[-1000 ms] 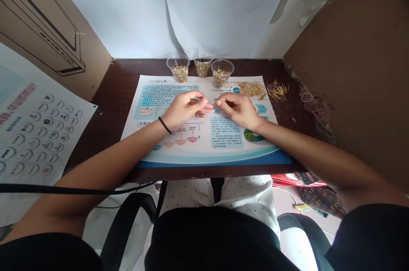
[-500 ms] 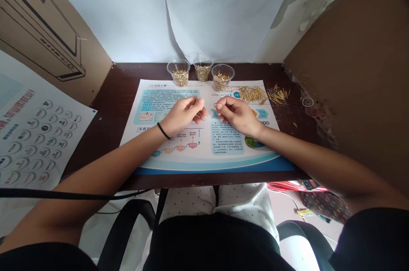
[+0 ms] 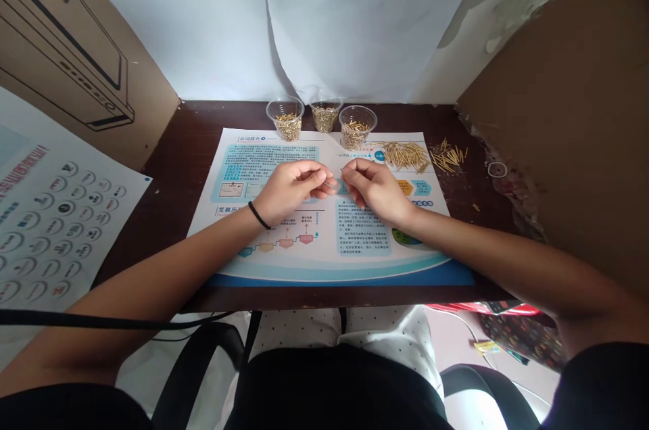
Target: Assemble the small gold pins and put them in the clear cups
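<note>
Two bare hands work above a printed company poster (image 3: 324, 268) that lies on a dark wooden surface (image 3: 167, 247). The left hand (image 3: 291, 190) and right hand (image 3: 378, 192) face each other near the poster's centre, their fingertips just apart. A thin brass pin (image 3: 330, 184) appears to project from the left grip, its long axis roughly level and its free end directed rightward, toward the right hand. The pin lies nearer the left hand, with a narrow gap between its free end and the right fingertips. It looks slender, straight and gold-coloured, but it is too fine for its ends to be made out. The left grip is closed, with thumb and forefinger pinched together at the pin. The right grip is curled, with thumb and forefinger drawn close; whether it holds anything cannot be told. Three clear plastic cups (image 3: 324, 117) filled with brass pins stand beyond the hands, near the far edge of the surface. A loose bundle of brass pins (image 3: 405, 157) lies on the poster's upper right corner, and a smaller scatter of brass pins (image 3: 449, 157) lies just to its right. A black wristband (image 3: 259, 216) encircles the left wrist.
</note>
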A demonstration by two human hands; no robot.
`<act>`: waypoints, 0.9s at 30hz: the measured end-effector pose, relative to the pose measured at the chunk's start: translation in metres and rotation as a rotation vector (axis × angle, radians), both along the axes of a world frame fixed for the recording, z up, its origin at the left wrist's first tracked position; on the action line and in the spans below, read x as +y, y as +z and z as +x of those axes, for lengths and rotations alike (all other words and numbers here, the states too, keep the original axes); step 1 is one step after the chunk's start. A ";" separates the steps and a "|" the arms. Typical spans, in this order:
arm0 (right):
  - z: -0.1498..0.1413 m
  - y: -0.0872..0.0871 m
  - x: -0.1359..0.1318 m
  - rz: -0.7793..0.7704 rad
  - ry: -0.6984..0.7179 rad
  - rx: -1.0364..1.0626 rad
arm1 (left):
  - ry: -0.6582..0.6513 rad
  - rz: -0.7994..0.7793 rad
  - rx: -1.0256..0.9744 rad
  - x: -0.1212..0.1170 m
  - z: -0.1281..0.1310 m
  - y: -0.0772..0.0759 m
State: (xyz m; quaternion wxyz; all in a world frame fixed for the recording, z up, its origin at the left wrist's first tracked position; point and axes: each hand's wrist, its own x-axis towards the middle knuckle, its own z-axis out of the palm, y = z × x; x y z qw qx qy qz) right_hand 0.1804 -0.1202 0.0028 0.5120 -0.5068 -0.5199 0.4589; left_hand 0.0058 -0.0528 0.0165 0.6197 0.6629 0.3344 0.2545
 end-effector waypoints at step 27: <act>0.007 -0.004 -0.001 0.107 0.145 -0.070 | -0.047 0.120 0.063 0.000 0.000 0.006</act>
